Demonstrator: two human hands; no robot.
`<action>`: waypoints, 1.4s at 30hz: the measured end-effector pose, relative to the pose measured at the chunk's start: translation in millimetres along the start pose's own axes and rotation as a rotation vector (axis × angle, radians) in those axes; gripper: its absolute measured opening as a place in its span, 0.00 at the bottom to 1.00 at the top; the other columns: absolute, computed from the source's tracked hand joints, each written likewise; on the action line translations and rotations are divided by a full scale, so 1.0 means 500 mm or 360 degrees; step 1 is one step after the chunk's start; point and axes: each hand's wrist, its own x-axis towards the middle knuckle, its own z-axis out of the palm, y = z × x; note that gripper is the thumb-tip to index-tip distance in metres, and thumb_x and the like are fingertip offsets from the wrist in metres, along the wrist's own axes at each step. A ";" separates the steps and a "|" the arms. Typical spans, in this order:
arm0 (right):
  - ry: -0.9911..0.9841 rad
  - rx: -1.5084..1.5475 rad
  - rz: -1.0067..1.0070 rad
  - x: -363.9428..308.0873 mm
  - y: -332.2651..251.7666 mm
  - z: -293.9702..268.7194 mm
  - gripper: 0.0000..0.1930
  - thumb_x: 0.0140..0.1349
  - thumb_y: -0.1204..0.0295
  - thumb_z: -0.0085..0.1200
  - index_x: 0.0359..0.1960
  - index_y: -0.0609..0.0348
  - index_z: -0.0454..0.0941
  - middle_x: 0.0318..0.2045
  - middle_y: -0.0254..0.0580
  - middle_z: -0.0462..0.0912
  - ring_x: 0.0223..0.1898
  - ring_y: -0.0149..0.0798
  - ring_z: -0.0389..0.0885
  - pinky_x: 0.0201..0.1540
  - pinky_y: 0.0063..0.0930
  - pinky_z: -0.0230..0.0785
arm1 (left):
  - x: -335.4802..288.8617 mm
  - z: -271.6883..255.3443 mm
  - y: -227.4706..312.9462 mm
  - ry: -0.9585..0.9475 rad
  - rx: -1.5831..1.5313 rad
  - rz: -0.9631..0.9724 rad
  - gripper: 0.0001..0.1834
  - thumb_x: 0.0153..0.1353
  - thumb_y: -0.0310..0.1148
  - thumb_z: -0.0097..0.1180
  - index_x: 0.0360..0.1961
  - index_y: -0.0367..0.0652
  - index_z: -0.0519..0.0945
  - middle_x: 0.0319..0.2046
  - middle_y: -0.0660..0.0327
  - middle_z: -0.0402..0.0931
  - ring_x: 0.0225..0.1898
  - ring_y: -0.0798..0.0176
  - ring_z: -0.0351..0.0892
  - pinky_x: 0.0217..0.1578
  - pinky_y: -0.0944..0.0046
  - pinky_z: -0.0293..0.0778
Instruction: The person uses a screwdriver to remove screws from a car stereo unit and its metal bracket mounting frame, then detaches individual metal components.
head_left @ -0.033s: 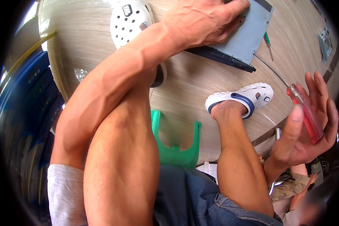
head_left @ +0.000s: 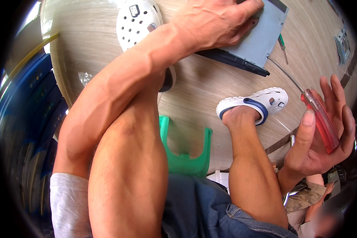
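Drive unit [head_left: 261, 39] just beyond the right white clog [head_left: 271, 101], casing on, screwdriver [head_left: 324, 127] at its corner.
Early stage, I judge: grey panel closed, no removed screws that I can make out. Left hand [head_left: 214, 23] bent over the panel; gripping or only steadying, I can't tell. Right hand [head_left: 311, 156] loosely spread, red handle against its palm, shaft tip meeting the edge near the black bezel [head_left: 234, 61]. Work at that corner looks unfinished. Green-handled tool [head_left: 281, 41] lies unused on the floor [head_left: 194, 99].

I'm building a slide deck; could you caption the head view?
Left hand on a grey boxy device, loosely opened right hand at a red-handled screwdriver whose tip meets the device's edge.
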 end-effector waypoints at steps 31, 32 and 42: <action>0.0082 -0.0127 0.0150 0.007 -0.018 0.005 0.28 0.67 0.87 0.49 0.68 0.73 0.54 0.52 0.72 0.78 0.53 0.56 0.83 0.55 0.43 0.80 | 0.000 0.001 -0.002 -0.0020 -0.0052 -0.0024 0.17 0.63 0.35 0.58 0.50 0.40 0.77 0.56 0.47 0.71 0.61 0.46 0.68 0.64 0.43 0.59; 0.0035 -0.0124 0.0158 0.005 -0.019 0.003 0.28 0.68 0.87 0.48 0.68 0.73 0.53 0.53 0.73 0.77 0.53 0.57 0.82 0.55 0.43 0.80 | -0.001 -0.001 -0.003 -0.0023 -0.0048 -0.0025 0.17 0.63 0.35 0.58 0.50 0.40 0.77 0.56 0.47 0.71 0.61 0.46 0.68 0.64 0.43 0.59; 0.0112 -0.0769 0.0260 0.012 -0.034 0.010 0.25 0.66 0.85 0.56 0.63 0.76 0.62 0.44 0.67 0.83 0.46 0.50 0.86 0.52 0.39 0.82 | 0.000 0.001 -0.001 0.0005 -0.0041 -0.0016 0.17 0.62 0.35 0.59 0.50 0.40 0.77 0.55 0.48 0.71 0.60 0.46 0.68 0.63 0.44 0.59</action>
